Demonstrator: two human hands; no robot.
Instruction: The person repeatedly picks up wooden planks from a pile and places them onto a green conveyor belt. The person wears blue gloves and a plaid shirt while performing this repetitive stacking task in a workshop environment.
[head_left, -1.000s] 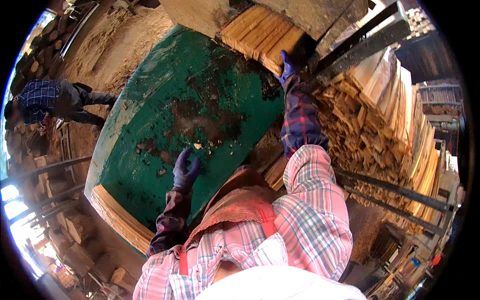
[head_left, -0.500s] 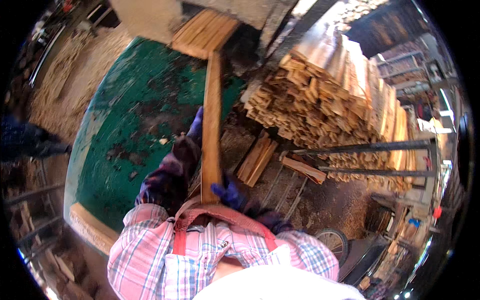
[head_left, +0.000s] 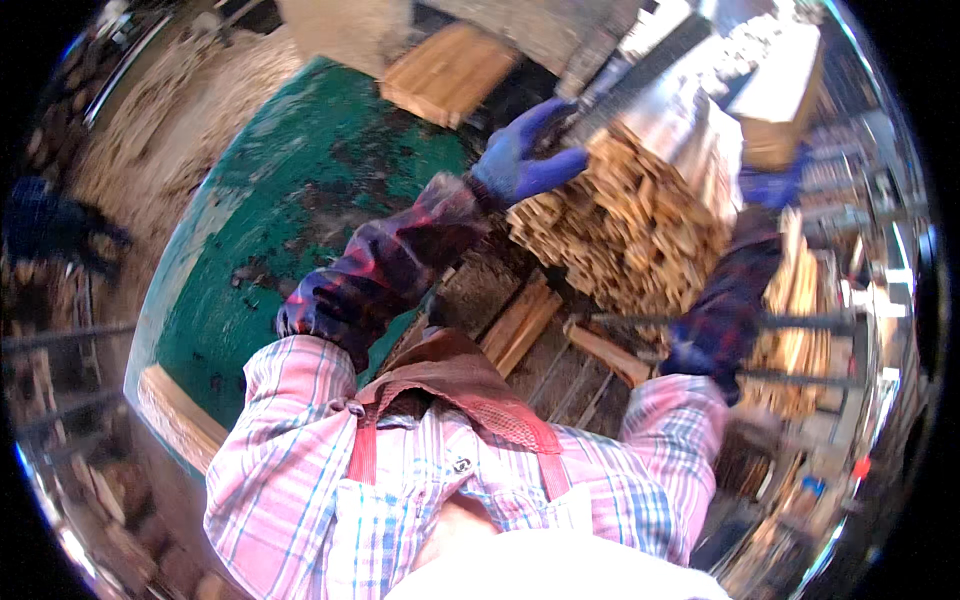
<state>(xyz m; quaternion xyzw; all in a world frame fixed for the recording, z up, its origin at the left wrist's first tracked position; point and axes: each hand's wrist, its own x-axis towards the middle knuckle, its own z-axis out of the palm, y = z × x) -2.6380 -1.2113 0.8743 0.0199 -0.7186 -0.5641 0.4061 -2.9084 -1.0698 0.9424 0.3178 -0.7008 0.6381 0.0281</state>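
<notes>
The gloved left hand (head_left: 522,163) hung open, thumb and fingers spread, near the wood stack (head_left: 625,225). The gloved right hand (head_left: 772,188) was at the near end of a board (head_left: 778,90) toward the stack's far right — too blurred to tell whether it gripped.

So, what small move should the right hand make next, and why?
Probably steady the wooden board and ease it level with the stacked boards: the gloved right hand is at its near end, beside the stack's top in this view, while the left hand is open and empty. Blur hides whether the board already rests there.
</notes>
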